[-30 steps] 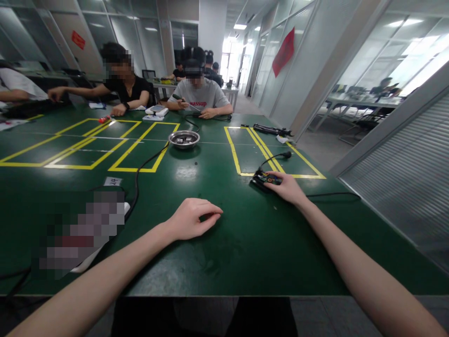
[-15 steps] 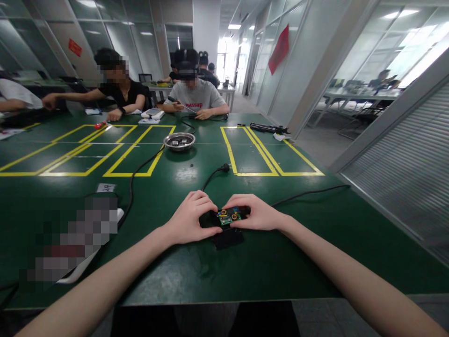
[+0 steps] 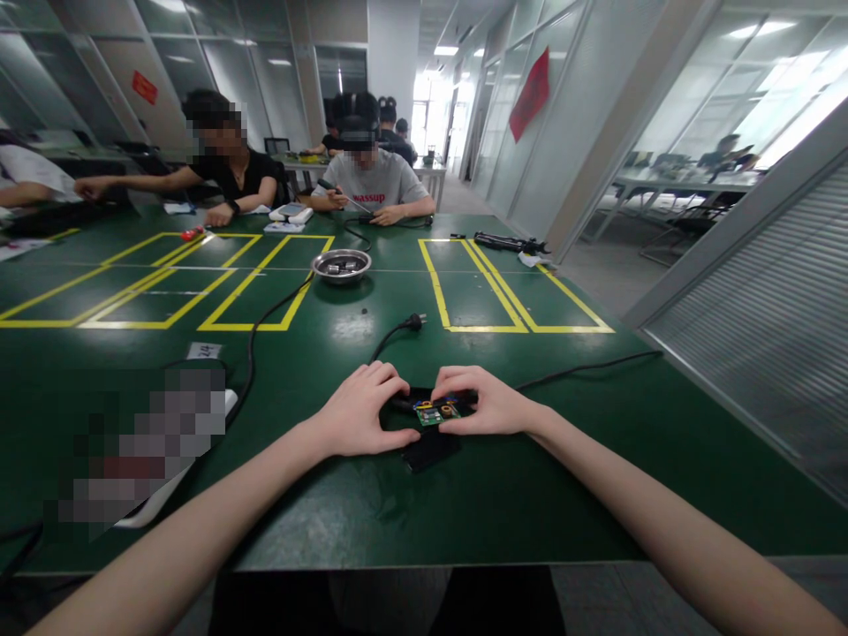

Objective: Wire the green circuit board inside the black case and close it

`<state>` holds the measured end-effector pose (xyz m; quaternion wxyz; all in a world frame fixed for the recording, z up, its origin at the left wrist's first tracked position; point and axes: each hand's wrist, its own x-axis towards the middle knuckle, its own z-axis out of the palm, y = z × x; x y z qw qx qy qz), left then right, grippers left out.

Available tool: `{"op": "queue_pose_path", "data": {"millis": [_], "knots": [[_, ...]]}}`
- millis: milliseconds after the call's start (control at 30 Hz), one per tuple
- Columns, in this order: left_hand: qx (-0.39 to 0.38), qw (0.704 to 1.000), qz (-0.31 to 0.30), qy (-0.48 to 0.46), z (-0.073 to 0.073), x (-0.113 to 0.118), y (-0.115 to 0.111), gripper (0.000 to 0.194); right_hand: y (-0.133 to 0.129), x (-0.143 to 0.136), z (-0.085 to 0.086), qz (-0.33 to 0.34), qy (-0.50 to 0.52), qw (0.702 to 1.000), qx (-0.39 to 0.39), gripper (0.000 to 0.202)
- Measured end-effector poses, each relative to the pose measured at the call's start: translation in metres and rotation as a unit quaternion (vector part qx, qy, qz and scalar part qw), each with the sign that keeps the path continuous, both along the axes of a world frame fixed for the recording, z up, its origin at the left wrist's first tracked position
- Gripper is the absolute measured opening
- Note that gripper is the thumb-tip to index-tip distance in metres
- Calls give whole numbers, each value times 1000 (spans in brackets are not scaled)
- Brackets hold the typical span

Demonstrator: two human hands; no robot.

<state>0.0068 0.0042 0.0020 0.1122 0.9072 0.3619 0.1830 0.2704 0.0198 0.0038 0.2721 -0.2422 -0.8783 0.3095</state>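
A small green circuit board (image 3: 430, 414) with copper-wound coils lies in front of me, at a black plastic casing (image 3: 402, 403). My right hand (image 3: 487, 402) is closed on the board's right end, thumb below and fingers above. With curved fingers and thumb, my left hand (image 3: 361, 408) grips the casing's left end; its exact contact is partly hidden. A flat black piece (image 3: 432, 450), looking like a cover, lies on the green table (image 3: 530, 495) just below the board. Beyond my left hand a black cable ends in a plug (image 3: 415, 322).
A steel bowl (image 3: 341, 267) holding metal parts stands farther back. Yellow tape (image 3: 245, 327) marks rectangles on the table. At left lies a blurred-out object (image 3: 152, 450) with a white edge. A black tool-like object (image 3: 510, 243) rests at back right. Co-workers sit across the table.
The board has tilted, and its left coil shows less. My right fingers have shifted slightly over it. The plug beyond has slid a little left and turned.
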Motion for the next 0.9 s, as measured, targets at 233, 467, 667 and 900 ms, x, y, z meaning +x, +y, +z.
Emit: {"op": "queue_pose_path", "data": {"millis": [233, 467, 667, 900], "knots": [[-3, 1000, 20, -9, -4, -4, 3, 59, 0, -3, -6, -12, -8, 1000, 16, 26], [-1, 1000, 27, -16, -7, -11, 10, 53, 4, -3, -16, -49, -36, 997, 37, 27], [15, 999, 29, -17, -7, -13, 12, 48, 5, -3, -15, -26, -8, 998, 58, 19], [7, 999, 36, -32, -9, -14, 11, 54, 4, -3, -15, -37, -18, 998, 37, 21]]}}
